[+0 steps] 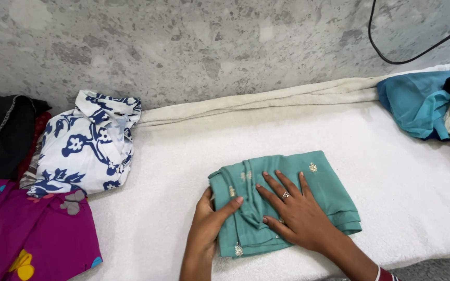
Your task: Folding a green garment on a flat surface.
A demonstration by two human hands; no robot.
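Observation:
A folded teal garment (319, 182) with small gold motifs lies on the white padded surface (402, 171), near its front edge. My left hand (208, 221) grips the garment's left edge, thumb over the top of the fold. My right hand (294, 211), wearing a ring, lies flat with fingers spread on the middle of the garment, pressing it down.
A folded white shirt with blue flowers (87, 145) rests at the left, beside a magenta cloth (27, 234) and a dark garment (3, 132). Blue and patterned clothes (423, 104) pile up at the right. A black cable (391, 57) hangs on the grey stone wall.

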